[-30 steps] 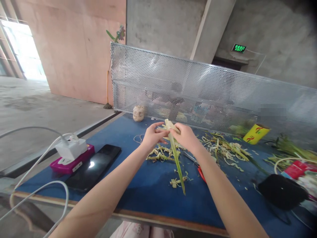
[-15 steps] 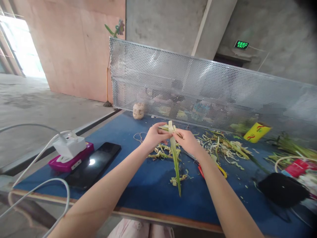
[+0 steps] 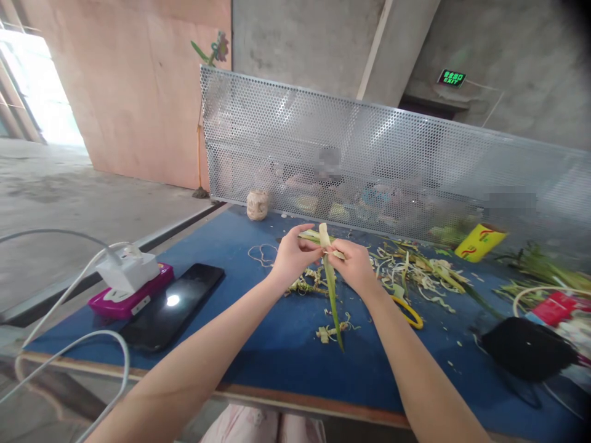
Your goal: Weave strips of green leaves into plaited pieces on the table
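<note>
My left hand and my right hand meet above the blue table, both pinched on the folded pale top of a long green leaf strip. The strip hangs down between my hands, its pointed tip near the table. Under my hands lie leaf trimmings and a small heap of scraps. Yellow-handled scissors lie on the table beside my right forearm.
A black phone, a magenta box with a white charger and cables sit at the left. A woven ball stands by the perforated metal screen. More leaves, a yellow packet and a black pouch lie on the right.
Both hands have stayed pinched on the leaf strip's top and worked it slightly; the hanging tip swung a little. The scissors' yellow handle now shows by my right forearm.
</note>
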The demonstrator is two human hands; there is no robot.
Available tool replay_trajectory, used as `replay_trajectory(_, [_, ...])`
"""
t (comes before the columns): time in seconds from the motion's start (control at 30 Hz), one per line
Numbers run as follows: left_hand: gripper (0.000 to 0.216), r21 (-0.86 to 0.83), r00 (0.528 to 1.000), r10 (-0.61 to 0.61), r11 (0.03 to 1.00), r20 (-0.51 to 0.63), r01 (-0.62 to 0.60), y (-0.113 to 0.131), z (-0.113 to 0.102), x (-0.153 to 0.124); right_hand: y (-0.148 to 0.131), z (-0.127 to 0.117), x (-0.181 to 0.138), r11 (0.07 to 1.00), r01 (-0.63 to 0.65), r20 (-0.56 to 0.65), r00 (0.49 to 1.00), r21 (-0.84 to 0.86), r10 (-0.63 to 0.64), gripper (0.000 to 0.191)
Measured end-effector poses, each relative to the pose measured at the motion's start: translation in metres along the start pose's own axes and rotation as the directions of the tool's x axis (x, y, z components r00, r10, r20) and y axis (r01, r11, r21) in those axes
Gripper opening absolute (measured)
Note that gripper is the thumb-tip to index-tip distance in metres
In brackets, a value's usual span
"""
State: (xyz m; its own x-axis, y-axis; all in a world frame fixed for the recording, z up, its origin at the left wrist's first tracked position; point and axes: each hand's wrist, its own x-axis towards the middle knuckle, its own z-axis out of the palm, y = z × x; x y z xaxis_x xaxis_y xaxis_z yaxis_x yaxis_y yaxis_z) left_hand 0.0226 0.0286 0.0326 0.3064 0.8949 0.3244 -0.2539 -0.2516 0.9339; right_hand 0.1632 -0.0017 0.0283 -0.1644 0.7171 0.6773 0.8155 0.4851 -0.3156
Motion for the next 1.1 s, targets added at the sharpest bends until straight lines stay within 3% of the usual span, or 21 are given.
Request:
replay_trajectory(0.23, [0.058,-0.145,0.999,-0.046,0.988,0.004,0.046,0.005,0.001,0.0,-0.006,0.001,0.002,0.999,0.028,-0.051,0.998,0.037,-0.026,0.018])
replay_trajectory(0.47, [0.055,0.01,0.995,0.008,1.0,-0.095,-0.007,0.005,-0.005,0.004,-0.012,-0.009,-0.003,0.993,-0.037,-0.16,0.986,0.109,0.055,0.024])
replay_trajectory(0.57, [0.052,0.015,0.996,0.004,1.0,-0.094,-0.002,0.001,-0.007,0.006,-0.009,-0.008,-0.002,0.981,-0.093,-0.121,0.986,0.17,0.114,0.019])
replay_trajectory(0.77, [0.04,0.07,0.992,0.024,0.997,-0.125,-0.015,-0.002,-0.008,0.007,-0.005,-0.002,-0.001,0.776,-0.299,0.059,0.945,0.556,0.322,0.026])
replay_trajectory(0.97, [0.036,0.026,0.975,-0.005,1.0,-0.222,0.011,-0.009,-0.016,0.014,-0.007,-0.01,-0.002,0.731,-0.33,0.117,0.937,0.597,0.328,0.025])
replay_trajectory(1.1, [0.033,-0.002,0.956,-0.014,1.0,-0.294,0.014,-0.014,-0.026,0.023,-0.002,-0.022,0.0,0.695,-0.284,0.01,0.929,0.66,0.371,0.024])
